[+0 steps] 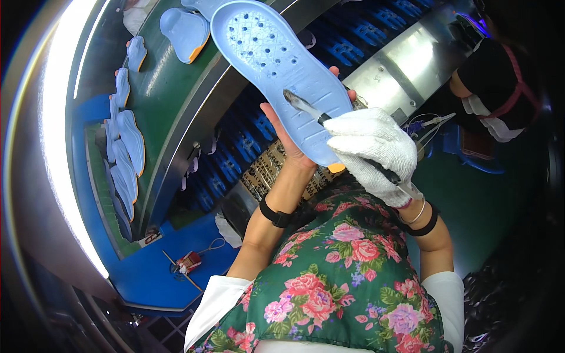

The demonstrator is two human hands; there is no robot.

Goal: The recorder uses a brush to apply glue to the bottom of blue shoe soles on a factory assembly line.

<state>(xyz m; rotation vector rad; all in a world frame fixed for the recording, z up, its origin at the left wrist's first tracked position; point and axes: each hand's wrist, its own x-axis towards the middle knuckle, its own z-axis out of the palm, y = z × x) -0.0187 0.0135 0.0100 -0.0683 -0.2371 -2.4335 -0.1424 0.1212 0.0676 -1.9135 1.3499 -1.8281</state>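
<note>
One blue sole [312, 115], with a perforated forefoot and an orange tab at its lower end, was held up in front of the person's floral apron [347, 276], tilted with its forefoot toward the upper left. The bare left hand [292, 144] gripped it from beneath, thumb along the left edge and fingertips showing past the right edge. The right hand [374, 153], in a white knitted glove, had its fingers closed around a slim brush [303, 105], whose dark tip lay over the sole's middle; whether it touched could not be told. Beyond the sole's left side ran a green belt [159, 88] behind a metal rail [203, 97], bearing another sole [184, 35] near the top and a cluster of soles [128, 141] farther left. Below the belt was a blue ledge [150, 270]. At the right, well apart, a co-worker [494, 85] in dark clothing stood by a metal surface [406, 62].
</note>
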